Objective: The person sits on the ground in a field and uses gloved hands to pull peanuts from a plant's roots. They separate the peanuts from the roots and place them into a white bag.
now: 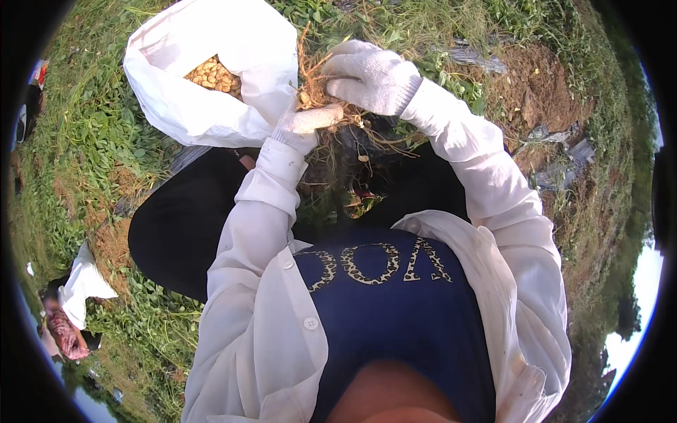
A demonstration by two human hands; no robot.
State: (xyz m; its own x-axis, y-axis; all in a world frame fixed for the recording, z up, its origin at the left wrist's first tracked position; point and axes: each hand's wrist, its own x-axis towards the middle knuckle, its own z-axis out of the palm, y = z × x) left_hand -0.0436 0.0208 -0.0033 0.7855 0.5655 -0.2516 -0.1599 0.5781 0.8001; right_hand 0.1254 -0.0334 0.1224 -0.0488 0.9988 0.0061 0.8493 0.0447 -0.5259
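A dug-up peanut plant [313,87] with tangled brown roots and a few pods is between my two hands, beside the rim of a white woven sack. My left hand [307,122], in a whitish knit glove, grips the plant from below, its thumb across the roots. From the right, my right hand [373,78], gloved alike, pinches the roots with curled fingers; its fingertips are partly hidden among them. The white sack [195,124] stands wide open at upper left, with many peanuts [214,76] inside. Loose stems hang below my hands.
Cut green plants [106,106] cover the ground at left. Bare brown soil [539,90] and torn plastic film [563,164] lie at right. My bent dark-clad knee [169,227] is below the sack. Another person [66,330] is at far lower left, near a white sack [84,285].
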